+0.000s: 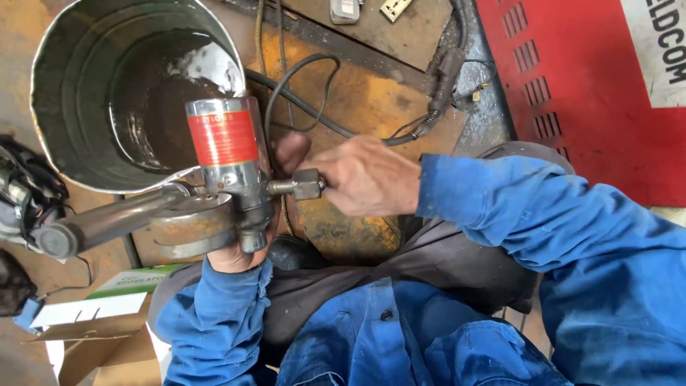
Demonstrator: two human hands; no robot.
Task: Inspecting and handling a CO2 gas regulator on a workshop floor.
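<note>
Rusty orange floor (357, 100) under both hands: left hand (239, 250) grips regulator (229, 171), right hand (368, 175) pinches its fitting (304, 184).

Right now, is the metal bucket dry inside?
No, the metal bucket holds dark liquid that reflects light near its far wall, just behind the gas regulator gripped by the left hand.

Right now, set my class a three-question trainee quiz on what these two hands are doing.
1. True or false: the left hand grips the metal fitting with the red label from below.
2. What does the right hand pinch? A) grey cable B) small side nut C) cardboard box
3. What stands behind the fitting?

Key: 1 true; 2 B; 3 a metal bucket holding dark liquid.
</note>
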